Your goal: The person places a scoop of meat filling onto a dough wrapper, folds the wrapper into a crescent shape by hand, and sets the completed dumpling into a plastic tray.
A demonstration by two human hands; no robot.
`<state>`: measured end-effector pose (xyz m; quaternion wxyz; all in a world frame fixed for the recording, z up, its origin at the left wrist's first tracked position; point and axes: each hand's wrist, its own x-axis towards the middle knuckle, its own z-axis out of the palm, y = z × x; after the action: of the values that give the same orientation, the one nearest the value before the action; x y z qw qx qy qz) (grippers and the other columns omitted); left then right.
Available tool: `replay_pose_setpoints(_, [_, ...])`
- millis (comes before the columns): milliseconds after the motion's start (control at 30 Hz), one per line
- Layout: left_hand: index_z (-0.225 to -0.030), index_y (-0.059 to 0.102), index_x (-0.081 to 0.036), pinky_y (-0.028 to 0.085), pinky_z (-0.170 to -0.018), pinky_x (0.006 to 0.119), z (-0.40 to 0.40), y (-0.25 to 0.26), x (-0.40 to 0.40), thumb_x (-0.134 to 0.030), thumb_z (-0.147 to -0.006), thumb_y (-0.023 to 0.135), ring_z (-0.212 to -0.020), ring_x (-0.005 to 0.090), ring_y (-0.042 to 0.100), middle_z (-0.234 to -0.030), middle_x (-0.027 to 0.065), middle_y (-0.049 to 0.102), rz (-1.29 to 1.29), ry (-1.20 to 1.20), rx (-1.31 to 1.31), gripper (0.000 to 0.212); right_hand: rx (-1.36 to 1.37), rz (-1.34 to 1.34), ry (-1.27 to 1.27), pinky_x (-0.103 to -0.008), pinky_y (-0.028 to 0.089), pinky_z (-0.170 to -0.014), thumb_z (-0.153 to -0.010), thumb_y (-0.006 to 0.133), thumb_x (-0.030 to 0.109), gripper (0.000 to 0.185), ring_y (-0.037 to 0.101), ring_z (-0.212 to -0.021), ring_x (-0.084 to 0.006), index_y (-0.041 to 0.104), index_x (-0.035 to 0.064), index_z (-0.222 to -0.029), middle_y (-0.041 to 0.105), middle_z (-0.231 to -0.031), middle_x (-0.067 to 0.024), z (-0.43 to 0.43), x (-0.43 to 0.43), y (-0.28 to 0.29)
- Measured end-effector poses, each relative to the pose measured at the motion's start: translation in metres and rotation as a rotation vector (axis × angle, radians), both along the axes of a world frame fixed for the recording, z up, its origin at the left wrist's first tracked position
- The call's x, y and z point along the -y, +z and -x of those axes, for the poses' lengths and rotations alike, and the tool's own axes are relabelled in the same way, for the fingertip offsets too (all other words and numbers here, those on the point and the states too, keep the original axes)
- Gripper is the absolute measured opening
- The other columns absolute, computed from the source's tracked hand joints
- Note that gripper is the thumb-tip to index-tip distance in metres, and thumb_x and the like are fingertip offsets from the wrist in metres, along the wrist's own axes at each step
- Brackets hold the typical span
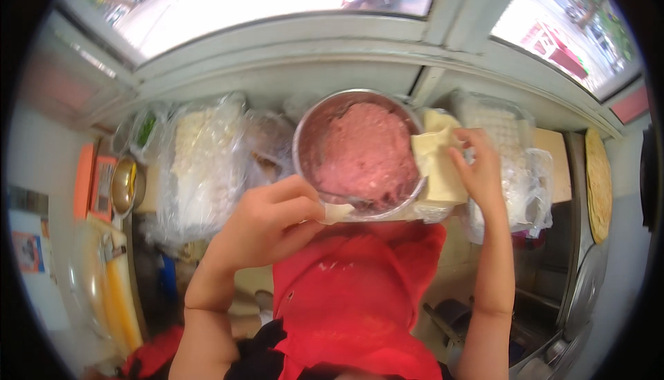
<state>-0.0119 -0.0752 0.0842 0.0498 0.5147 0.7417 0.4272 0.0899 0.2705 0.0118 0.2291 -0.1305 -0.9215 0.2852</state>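
Note:
In front of me stands a round metal bowl with a large mound of pink minced meat in it. My left hand is at the bowl's near left rim, its fingertips pinching a small pale dough wrapper. A thin utensil, partly hidden, lies along the meat's near edge close to those fingers. To the bowl's right is a stack of pale yellow dough wrappers, with its top sheets loose and bent. My right hand touches the stack's upper right side; whether it pinches a sheet is unclear.
Plastic-covered trays of small pale pieces flank the bowl, one left and one right. Further left are a metal bowl and a bag with something green. A window frame runs behind; a flat round bread is far right.

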Motion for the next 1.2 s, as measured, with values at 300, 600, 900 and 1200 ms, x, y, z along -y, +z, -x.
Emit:
replay_pose_setpoints(300, [-0.089, 0.064, -0.005, 0.05, -0.062, 0.037, -0.018, -0.052, 0.074, -0.002, -0.079, 0.072, -0.072, 0.0302, 0.063, -0.084, 0.009, 0.062, 0.255, 0.277, -0.094, 0.013, 0.143, -0.289, 0.05, -0.0391, 0.05, -0.089, -0.074, 0.081, 0.01, 0.035, 0.061, -0.101, -0.0315, 0.066, 0.0028, -0.105, 0.065, -0.108, -0.0115, -0.019, 0.033, -0.013])
replay_pose_setpoints(600, [-0.089, 0.064, -0.005, 0.05, -0.065, 0.04, -0.006, -0.062, 0.077, -0.004, -0.08, 0.071, -0.077, 0.0321, 0.064, -0.089, 0.0097, 0.062, 0.35, 0.365, -0.11, 0.011, 0.158, -0.224, 0.068, -0.0415, 0.05, -0.087, -0.079, 0.077, 0.006, 0.022, 0.062, -0.101, -0.0335, 0.069, 0.0043, -0.1, 0.065, -0.105, -0.0124, -0.021, 0.031, -0.021])
replay_pose_setpoints(900, [-0.103, 0.066, -0.005, 0.054, -0.075, 0.042, 0.011, -0.083, 0.072, -0.005, -0.08, 0.07, -0.091, 0.0343, 0.066, -0.108, 0.0122, 0.067, 0.395, 0.571, -0.308, 0.024, 0.117, -0.1, -0.025, -0.0384, 0.05, -0.068, -0.092, 0.062, 0.003, 0.01, 0.064, -0.083, -0.0319, 0.063, 0.0037, -0.102, 0.063, -0.094, -0.0125, -0.012, 0.024, -0.015])
replay_pose_setpoints(1200, [-0.1, 0.069, -0.002, 0.055, -0.076, 0.038, 0.009, -0.065, 0.036, 0.0, -0.081, 0.072, -0.089, 0.0339, 0.068, -0.101, 0.0143, 0.07, 0.174, 0.443, -0.196, 0.02, -0.215, 0.292, -0.125, -0.0297, 0.051, -0.087, -0.104, 0.048, 0.007, 0.012, 0.064, -0.097, -0.0145, 0.055, 0.0, -0.11, 0.069, -0.109, -0.0092, -0.023, 0.001, -0.004])
